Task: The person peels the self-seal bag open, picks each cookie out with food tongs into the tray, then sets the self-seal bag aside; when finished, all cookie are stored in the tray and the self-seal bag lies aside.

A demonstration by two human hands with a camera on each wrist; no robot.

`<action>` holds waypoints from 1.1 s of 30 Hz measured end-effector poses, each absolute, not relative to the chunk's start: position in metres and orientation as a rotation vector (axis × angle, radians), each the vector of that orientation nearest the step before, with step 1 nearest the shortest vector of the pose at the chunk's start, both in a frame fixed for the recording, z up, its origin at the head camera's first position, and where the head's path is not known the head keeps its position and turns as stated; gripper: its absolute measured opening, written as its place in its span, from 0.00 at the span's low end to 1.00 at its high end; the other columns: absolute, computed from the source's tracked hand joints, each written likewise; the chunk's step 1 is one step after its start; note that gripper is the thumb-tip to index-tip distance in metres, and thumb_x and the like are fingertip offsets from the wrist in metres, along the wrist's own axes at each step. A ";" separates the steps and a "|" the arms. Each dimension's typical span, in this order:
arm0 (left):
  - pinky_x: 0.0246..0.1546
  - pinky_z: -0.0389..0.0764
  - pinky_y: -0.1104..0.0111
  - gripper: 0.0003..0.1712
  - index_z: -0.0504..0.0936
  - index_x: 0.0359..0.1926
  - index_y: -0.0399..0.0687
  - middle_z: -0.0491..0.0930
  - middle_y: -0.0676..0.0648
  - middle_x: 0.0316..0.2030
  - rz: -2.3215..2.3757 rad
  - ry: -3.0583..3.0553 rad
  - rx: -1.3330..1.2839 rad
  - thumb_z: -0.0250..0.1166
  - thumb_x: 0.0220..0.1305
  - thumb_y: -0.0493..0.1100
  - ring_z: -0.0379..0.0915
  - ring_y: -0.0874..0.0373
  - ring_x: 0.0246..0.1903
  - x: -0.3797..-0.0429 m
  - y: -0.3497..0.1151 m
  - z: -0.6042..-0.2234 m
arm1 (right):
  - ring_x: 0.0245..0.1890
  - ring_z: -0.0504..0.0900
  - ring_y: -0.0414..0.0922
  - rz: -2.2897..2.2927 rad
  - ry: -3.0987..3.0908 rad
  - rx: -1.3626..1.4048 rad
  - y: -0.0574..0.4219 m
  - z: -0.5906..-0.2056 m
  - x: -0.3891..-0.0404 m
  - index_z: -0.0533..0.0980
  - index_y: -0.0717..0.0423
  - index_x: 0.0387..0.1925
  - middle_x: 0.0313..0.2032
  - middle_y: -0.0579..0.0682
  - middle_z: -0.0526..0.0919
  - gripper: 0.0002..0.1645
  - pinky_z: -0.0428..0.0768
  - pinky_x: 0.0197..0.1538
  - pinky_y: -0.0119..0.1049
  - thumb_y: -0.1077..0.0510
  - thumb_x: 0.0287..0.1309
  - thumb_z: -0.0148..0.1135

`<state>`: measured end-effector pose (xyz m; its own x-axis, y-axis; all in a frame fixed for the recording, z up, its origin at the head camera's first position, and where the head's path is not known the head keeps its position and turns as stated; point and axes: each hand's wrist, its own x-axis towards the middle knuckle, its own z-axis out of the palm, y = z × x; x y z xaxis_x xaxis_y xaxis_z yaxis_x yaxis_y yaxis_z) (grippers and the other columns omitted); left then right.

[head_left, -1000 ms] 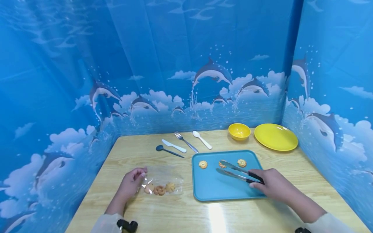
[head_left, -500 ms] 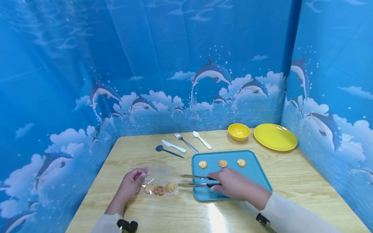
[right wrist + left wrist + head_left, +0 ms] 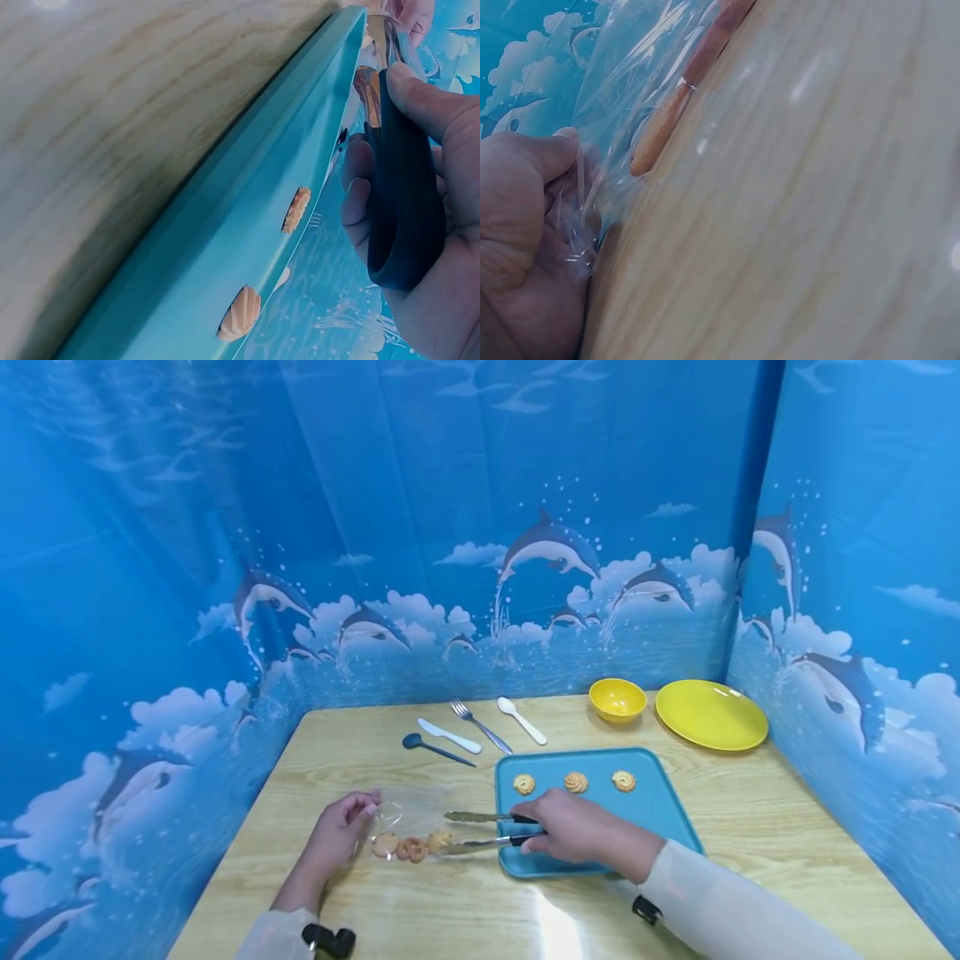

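Head view showed us the clear bag [image 3: 416, 808] lying on the table [image 3: 420, 910], with three cookies [image 3: 412, 848] side by side in its near part. The left hand [image 3: 341, 833] pinched the bag's left edge, presumably so that the light plastic would not slide. The right hand [image 3: 570, 825] gripped the tongs [image 3: 476, 817] at the black handles with the arms apart, which seemed to leave room around a cookie; whether the tips were inside the bag or above it, we could not tell. Just right of it lay the tray [image 3: 660, 814], close perhaps for a short reach, with three more cookies [image 3: 576, 782] spaced apart. Farther back were cutlery [image 3: 457, 740], a bowl [image 3: 617, 700] and a plate [image 3: 711, 716], outside the working area, we supposed.
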<state>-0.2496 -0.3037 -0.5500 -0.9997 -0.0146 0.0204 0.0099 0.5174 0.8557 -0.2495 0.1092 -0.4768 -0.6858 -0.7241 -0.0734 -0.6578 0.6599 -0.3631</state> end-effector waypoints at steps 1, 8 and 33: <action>0.72 0.69 0.55 0.08 0.81 0.46 0.47 0.78 0.46 0.65 -1.531 -2.714 0.009 0.60 0.75 0.46 0.71 0.47 0.69 -0.250 -0.304 -0.550 | 0.26 0.74 0.31 -0.457 2.659 -1.128 0.108 -0.477 -0.250 0.76 0.48 0.66 0.31 0.32 0.81 0.33 0.75 0.31 0.29 0.40 0.63 0.69; 0.72 0.69 0.54 0.08 0.81 0.45 0.46 0.80 0.47 0.64 -1.532 -2.711 -0.012 0.60 0.75 0.46 0.72 0.48 0.68 -0.251 -0.304 -0.551 | 0.29 0.76 0.30 -0.448 2.645 -1.156 0.102 -0.477 -0.254 0.75 0.50 0.66 0.44 0.42 0.88 0.34 0.77 0.33 0.28 0.41 0.63 0.68; 0.74 0.67 0.47 0.12 0.80 0.46 0.48 0.79 0.49 0.64 -1.533 -2.735 0.062 0.58 0.77 0.51 0.69 0.46 0.69 -0.250 -0.304 -0.549 | 0.32 0.78 0.30 -0.446 2.705 -1.121 0.104 -0.478 -0.252 0.76 0.50 0.65 0.48 0.44 0.89 0.30 0.79 0.35 0.29 0.44 0.66 0.67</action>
